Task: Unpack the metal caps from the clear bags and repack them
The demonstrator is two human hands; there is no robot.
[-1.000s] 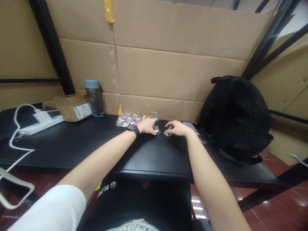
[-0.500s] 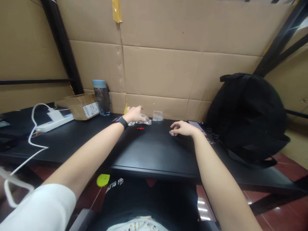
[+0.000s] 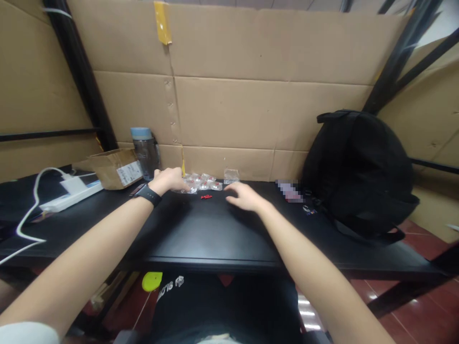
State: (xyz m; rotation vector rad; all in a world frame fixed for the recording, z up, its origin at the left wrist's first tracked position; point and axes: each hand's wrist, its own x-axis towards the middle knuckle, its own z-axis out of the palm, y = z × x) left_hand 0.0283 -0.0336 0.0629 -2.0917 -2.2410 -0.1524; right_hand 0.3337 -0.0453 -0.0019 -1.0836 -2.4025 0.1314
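My left hand (image 3: 169,179), with a dark watch on its wrist, is at the left end of a row of small clear plastic packets (image 3: 204,184). One fingertip reaches the plastic there; the other fingers are bent or hidden, so I cannot tell whether they grip a packet. My right hand (image 3: 244,197) hovers over the table to the right of the row, thumb and fingers apart, with nothing visible between them. Beyond it, a flat clear packet (image 3: 231,176) stands by the cardboard wall. A small red piece (image 3: 206,197) lies between the hands on the black table (image 3: 215,234).
To the left are a blue-lidded bottle (image 3: 145,153), an opened cardboard box (image 3: 114,168) and a white power strip (image 3: 71,197) with a cable. A black backpack (image 3: 358,172) bulks up on the right. Small metallic items (image 3: 308,210) lie beside it.
My left hand has drawn left, uncovering the packets. My right hand has moved left towards the row; the small clear round thing in its fingers no longer shows there. The view has shifted slightly.
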